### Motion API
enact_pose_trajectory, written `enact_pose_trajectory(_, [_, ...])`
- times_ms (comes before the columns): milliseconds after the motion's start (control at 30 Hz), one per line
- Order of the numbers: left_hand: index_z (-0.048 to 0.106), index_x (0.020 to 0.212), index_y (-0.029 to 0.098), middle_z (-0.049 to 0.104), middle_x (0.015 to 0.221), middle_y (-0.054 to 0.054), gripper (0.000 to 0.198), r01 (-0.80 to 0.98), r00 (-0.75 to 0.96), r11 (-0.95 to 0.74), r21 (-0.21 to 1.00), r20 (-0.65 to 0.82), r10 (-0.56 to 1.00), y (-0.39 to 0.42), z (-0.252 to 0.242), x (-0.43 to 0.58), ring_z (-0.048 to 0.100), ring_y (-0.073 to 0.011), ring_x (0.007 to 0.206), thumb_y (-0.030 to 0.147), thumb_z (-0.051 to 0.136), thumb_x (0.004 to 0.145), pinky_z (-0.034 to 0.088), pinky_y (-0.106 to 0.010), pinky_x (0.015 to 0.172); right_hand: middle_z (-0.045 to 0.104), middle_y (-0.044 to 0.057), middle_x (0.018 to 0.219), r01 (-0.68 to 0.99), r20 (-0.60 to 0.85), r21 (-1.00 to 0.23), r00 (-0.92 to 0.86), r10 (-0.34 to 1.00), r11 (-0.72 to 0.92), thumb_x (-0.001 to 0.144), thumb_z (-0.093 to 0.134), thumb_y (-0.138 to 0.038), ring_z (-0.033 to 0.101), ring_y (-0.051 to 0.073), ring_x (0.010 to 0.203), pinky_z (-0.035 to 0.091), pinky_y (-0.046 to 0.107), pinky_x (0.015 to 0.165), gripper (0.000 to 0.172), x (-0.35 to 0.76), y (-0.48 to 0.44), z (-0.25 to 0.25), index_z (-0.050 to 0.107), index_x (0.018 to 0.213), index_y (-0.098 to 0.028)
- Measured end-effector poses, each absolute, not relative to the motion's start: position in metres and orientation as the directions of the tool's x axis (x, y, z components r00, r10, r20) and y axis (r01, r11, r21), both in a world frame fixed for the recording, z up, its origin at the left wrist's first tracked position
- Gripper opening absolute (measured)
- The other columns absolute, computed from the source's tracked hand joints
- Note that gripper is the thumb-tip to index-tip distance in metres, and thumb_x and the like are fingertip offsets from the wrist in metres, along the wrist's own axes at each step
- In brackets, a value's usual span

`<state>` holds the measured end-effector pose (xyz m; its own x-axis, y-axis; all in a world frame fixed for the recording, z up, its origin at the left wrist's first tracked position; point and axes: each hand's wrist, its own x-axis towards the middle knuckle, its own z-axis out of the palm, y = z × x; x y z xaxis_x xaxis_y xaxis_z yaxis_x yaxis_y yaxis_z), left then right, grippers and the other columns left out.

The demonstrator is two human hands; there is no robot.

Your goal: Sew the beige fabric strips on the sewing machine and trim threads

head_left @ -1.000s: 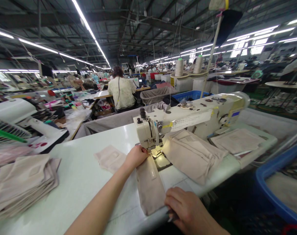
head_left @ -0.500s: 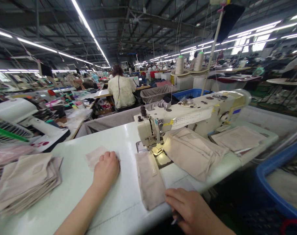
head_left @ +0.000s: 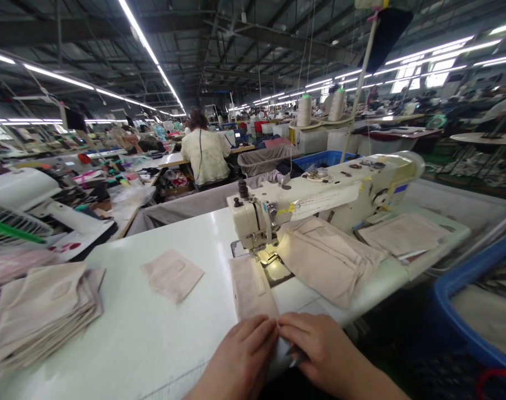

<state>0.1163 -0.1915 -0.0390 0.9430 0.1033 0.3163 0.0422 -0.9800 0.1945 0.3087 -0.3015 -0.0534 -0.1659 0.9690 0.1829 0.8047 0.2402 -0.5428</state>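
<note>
A beige fabric strip (head_left: 250,286) lies on the white table, its far end under the presser foot of the cream sewing machine (head_left: 315,203). My left hand (head_left: 242,355) rests on the strip's near end, fingers curled down onto the cloth. My right hand (head_left: 319,350) touches the same end from the right, fingers bent, with a small dark tool partly showing under them. A loose beige fabric piece (head_left: 171,275) lies flat to the left of the strip.
A stack of beige pieces (head_left: 40,311) sits at the left edge. More sewn pieces (head_left: 327,258) pile right of the needle. A blue bin (head_left: 477,311) stands at the right. A person (head_left: 205,153) sits at another station ahead. Thread cones (head_left: 305,111) stand behind the machine.
My left hand left the needle area, touched the loose piece on the left, then came back to the strip's near end beside my right hand. The loose piece shifted slightly left.
</note>
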Motion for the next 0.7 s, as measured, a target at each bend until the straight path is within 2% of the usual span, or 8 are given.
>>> enact_pose_trajectory(300, [0.052,0.137,0.018,0.065,0.127,-0.012,0.045,0.072,0.949,-0.974,0.216,0.285,0.133,-0.183,-0.030,0.120,0.061,-0.0256,0.117,0.012,0.049,0.092,0.058,-0.040,0.097,0.067,0.004,0.111,0.837,0.196,-0.497,-0.150,0.969,0.230,0.077,0.052,-0.005,0.063,0.019,0.099,0.049,0.028,0.084,0.033,0.311,-0.286,-0.046,0.063,0.104,-0.021])
enact_pose_trajectory(367, [0.052,0.137,0.019,0.065,0.128,-0.013,0.045,0.080,0.951,-0.975,0.206,0.278,0.137,-0.179,-0.028,0.121,0.061,-0.0259,0.118,0.012,0.048,0.093,0.058,-0.041,0.096,0.067,0.005,0.114,0.860,0.249,-0.473,-0.077,0.965,0.191,0.075,0.052,-0.003,0.065,0.020,0.098,0.051,0.029,0.083,0.034,0.315,-0.283,-0.046,0.063,0.103,-0.020])
enact_pose_trajectory(433, [0.053,0.136,0.019,0.065,0.128,-0.013,0.044,0.086,0.950,-0.977,0.197,0.279,0.140,-0.175,-0.025,0.122,0.061,-0.0258,0.117,0.011,0.046,0.093,0.058,-0.040,0.095,0.065,0.008,0.120,0.886,0.347,-0.454,0.082,0.934,0.091,0.077,0.051,-0.002,0.066,0.021,0.097,0.052,0.031,0.082,0.036,0.322,-0.281,-0.043,0.063,0.106,-0.018])
enact_pose_trajectory(533, [0.056,0.133,0.018,0.066,0.126,-0.014,0.040,0.085,0.948,-0.976,0.201,0.287,0.141,-0.171,-0.022,0.124,0.062,-0.0260,0.115,0.013,0.044,0.094,0.058,-0.040,0.095,0.063,0.010,0.127,0.904,0.478,-0.411,0.326,0.815,-0.121,0.084,0.049,-0.006,0.068,0.023,0.095,0.054,0.034,0.077,0.034,0.337,-0.281,-0.034,0.060,0.114,-0.017])
enact_pose_trajectory(633, [0.058,0.129,0.016,0.067,0.123,-0.013,0.036,0.085,0.941,-0.977,0.195,0.308,0.143,-0.165,-0.022,0.126,0.063,-0.0260,0.113,0.015,0.045,0.095,0.058,-0.040,0.095,0.063,0.007,0.128,0.901,0.511,-0.312,0.428,0.746,-0.303,0.089,0.051,-0.012,0.069,0.023,0.091,0.055,0.034,0.069,0.027,0.354,-0.280,-0.022,0.060,0.114,-0.018])
enact_pose_trajectory(700, [0.058,0.129,0.017,0.068,0.123,-0.012,0.036,0.087,0.934,-0.977,0.194,0.327,0.148,-0.161,-0.024,0.127,0.063,-0.0255,0.114,0.015,0.045,0.096,0.058,-0.040,0.096,0.065,0.005,0.124,0.892,0.481,-0.246,0.453,0.751,-0.381,0.089,0.054,-0.014,0.070,0.022,0.086,0.053,0.033,0.064,0.024,0.362,-0.278,-0.015,0.061,0.112,-0.019])
